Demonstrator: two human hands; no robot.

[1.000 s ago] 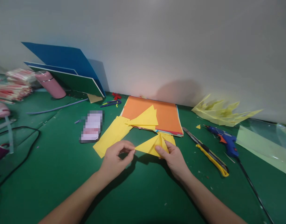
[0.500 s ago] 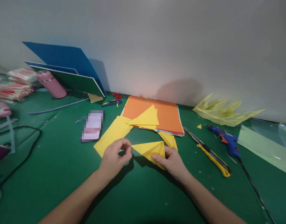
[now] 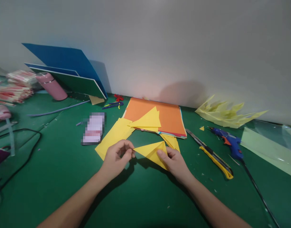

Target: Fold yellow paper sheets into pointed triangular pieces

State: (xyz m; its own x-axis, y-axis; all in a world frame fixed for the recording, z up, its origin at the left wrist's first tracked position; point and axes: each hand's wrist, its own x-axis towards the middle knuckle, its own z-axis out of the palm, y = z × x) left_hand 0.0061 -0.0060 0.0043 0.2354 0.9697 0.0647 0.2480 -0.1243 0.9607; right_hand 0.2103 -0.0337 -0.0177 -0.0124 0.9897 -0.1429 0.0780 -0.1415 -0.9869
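A folded piece of yellow paper [image 3: 149,150], roughly triangular, is stretched between both hands above the green table. My left hand [image 3: 118,156] pinches its narrow tip at the left. My right hand [image 3: 177,163] grips the wide end, thumb on top of the fold and the other fingers partly hidden behind it. Just beyond lie a yellow paper strip [image 3: 112,136], yellow triangles [image 3: 147,119] resting on a stack of orange and other coloured sheets [image 3: 145,106], and more yellow pieces [image 3: 172,143] partly under my right hand.
On the right lie a yellow box cutter [image 3: 216,161], a blue glue gun [image 3: 228,141] with its cord, and a spiky pale yellow paper piece [image 3: 231,114]. A phone [image 3: 93,128], a pink bottle [image 3: 52,86] and leaning blue and green boards [image 3: 71,77] are on the left.
My right thumb has shifted slightly on the paper, and its wide end is tilted a little more. My left hand still pinches the tip in about the same place.
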